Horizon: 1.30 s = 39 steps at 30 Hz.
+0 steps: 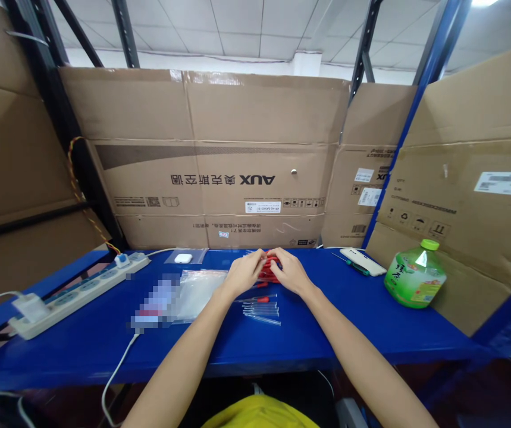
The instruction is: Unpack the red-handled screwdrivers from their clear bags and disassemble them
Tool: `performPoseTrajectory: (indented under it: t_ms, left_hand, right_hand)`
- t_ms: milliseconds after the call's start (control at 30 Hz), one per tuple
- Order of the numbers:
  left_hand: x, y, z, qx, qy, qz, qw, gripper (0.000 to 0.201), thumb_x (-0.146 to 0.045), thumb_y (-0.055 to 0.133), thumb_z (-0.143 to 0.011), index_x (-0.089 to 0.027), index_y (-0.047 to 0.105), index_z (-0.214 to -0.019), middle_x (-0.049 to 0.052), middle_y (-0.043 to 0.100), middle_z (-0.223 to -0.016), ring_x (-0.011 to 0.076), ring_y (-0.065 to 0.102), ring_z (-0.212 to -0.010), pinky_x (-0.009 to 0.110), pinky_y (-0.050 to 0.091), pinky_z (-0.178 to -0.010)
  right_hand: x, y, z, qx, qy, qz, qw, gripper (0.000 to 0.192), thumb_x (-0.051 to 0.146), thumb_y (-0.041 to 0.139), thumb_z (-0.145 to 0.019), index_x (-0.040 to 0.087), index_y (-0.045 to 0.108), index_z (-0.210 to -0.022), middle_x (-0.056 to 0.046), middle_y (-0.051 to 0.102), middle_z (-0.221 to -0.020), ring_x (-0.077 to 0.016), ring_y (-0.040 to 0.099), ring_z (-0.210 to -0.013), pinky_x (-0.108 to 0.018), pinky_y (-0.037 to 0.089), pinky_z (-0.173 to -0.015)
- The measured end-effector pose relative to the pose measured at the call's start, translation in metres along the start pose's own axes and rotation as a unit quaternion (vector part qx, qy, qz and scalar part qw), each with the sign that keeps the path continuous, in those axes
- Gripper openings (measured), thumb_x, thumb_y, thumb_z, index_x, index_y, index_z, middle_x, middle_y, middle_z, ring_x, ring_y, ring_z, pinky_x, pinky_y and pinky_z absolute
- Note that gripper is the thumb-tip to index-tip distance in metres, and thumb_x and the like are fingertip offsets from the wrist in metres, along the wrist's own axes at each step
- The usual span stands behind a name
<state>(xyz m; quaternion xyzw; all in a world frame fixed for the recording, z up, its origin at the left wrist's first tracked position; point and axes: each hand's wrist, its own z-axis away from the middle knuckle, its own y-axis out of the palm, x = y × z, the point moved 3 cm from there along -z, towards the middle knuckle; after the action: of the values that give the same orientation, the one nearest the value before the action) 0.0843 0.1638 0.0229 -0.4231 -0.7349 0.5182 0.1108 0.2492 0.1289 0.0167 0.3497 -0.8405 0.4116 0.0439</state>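
Both my hands are together near the back middle of the blue table, around a pile of red rubber dropper bulbs (266,272). My left hand (245,272) is closed at the pile's left side, its fingertips pressed together; whatever they pinch is hidden. On the right side, my right hand (291,273) curls its thumb and fingers around some of the red bulbs. Nearer to me lie several thin clear tubes (262,312) in a loose row. Just above that row lies a dropper with a red bulb (262,300).
Clear plastic bags (197,291) and a pixelated phone (154,306) on a cable lie left of my hands. A power strip (85,291) runs along the left edge. A small white case (183,258), a green screwdriver (356,267) and a green bottle (416,276) stand farther out. Cardboard (219,113) walls the back.
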Motion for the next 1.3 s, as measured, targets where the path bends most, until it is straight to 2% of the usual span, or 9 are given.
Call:
performPoseTrajectory:
  t_ms: [67, 167, 267, 500, 600, 800, 1133, 1300]
  left_hand:
    - [0.001, 0.001, 0.001, -0.006, 0.001, 0.009, 1.0, 0.024, -0.039, 0.031, -0.106, -0.025, 0.05, -0.107, 0.004, 0.07, -0.104, 0.0192, 0.068, -0.094, 0.028, 0.046, -0.076]
    - [0.0, 0.003, 0.002, -0.001, 0.0, 0.017, 1.0, 0.022, -0.039, 0.032, -0.105, -0.024, 0.048, -0.11, 0.004, 0.07, -0.103, 0.02, 0.069, -0.093, 0.028, 0.047, -0.078]
    - [-0.001, 0.004, 0.002, 0.007, 0.002, 0.017, 1.0, 0.023, -0.039, 0.031, -0.105, -0.024, 0.048, -0.113, 0.005, 0.07, -0.104, 0.0208, 0.068, -0.095, 0.03, 0.047, -0.081]
    - [0.0, 0.006, 0.0, 0.006, 0.064, -0.009, 0.998, 0.033, -0.032, 0.026, -0.106, -0.021, 0.057, -0.103, 0.007, 0.066, -0.109, 0.0192, 0.063, -0.102, 0.029, 0.047, -0.089]
    - [0.001, 0.005, 0.0, 0.0, 0.065, -0.016, 0.998, 0.034, -0.032, 0.026, -0.107, -0.021, 0.058, -0.104, 0.007, 0.067, -0.107, 0.0189, 0.063, -0.1, 0.029, 0.047, -0.087]
    - [0.003, 0.007, 0.001, 0.023, 0.063, -0.023, 0.997, 0.032, -0.033, 0.029, -0.107, -0.023, 0.059, -0.114, 0.005, 0.072, -0.111, 0.02, 0.068, -0.099, 0.027, 0.047, -0.081]
    - [0.001, 0.007, 0.0, 0.027, 0.062, -0.033, 0.997, 0.03, -0.03, 0.036, -0.104, -0.021, 0.064, -0.1, 0.007, 0.073, -0.101, 0.0212, 0.069, -0.092, 0.027, 0.045, -0.075]
    - [-0.006, 0.007, 0.0, 0.042, 0.102, -0.009, 0.994, 0.028, -0.027, 0.04, -0.103, -0.019, 0.067, -0.098, 0.007, 0.073, -0.096, 0.0212, 0.068, -0.09, 0.026, 0.044, -0.074]
  right_hand:
    - [-0.002, 0.0, 0.0, 0.004, 0.015, -0.003, 1.0, 0.018, 0.023, 0.052, -0.095, 0.024, 0.062, -0.11, -0.004, 0.07, -0.101, -0.0192, 0.063, -0.088, -0.029, 0.045, -0.079]
    - [-0.006, 0.002, 0.0, 0.016, 0.028, 0.01, 0.999, 0.013, 0.028, 0.056, -0.094, 0.023, 0.064, -0.103, -0.003, 0.072, -0.093, -0.018, 0.063, -0.077, -0.027, 0.043, -0.071]
    - [-0.008, 0.004, 0.0, 0.017, 0.02, 0.019, 0.999, 0.01, 0.028, 0.058, -0.092, 0.022, 0.065, -0.095, -0.004, 0.071, -0.09, -0.0183, 0.063, -0.078, -0.027, 0.042, -0.071]
    - [-0.004, 0.006, 0.001, 0.024, 0.029, 0.041, 0.998, 0.006, 0.026, 0.059, -0.09, 0.022, 0.062, -0.087, -0.002, 0.07, -0.083, -0.0177, 0.062, -0.073, -0.026, 0.039, -0.068]
    - [-0.001, 0.005, 0.001, 0.033, 0.029, 0.05, 0.998, 0.006, 0.024, 0.058, -0.091, 0.022, 0.063, -0.092, -0.003, 0.072, -0.087, -0.0176, 0.063, -0.076, -0.026, 0.038, -0.068]
    - [0.009, 0.0, 0.001, 0.065, 0.008, 0.124, 0.99, 0.008, 0.022, 0.057, -0.09, 0.02, 0.065, -0.087, -0.005, 0.072, -0.092, -0.0174, 0.063, -0.081, -0.026, 0.035, -0.07]
    - [0.009, 0.003, 0.001, 0.1, 0.019, 0.153, 0.983, 0.013, 0.023, 0.056, -0.091, 0.02, 0.067, -0.085, -0.004, 0.07, -0.087, -0.0168, 0.06, -0.078, -0.026, 0.032, -0.068]
    - [0.017, 0.0, 0.008, 0.085, 0.054, 0.178, 0.979, 0.012, 0.019, 0.056, -0.087, 0.021, 0.066, -0.082, -0.004, 0.068, -0.082, -0.0182, 0.058, -0.079, -0.028, 0.031, -0.066]
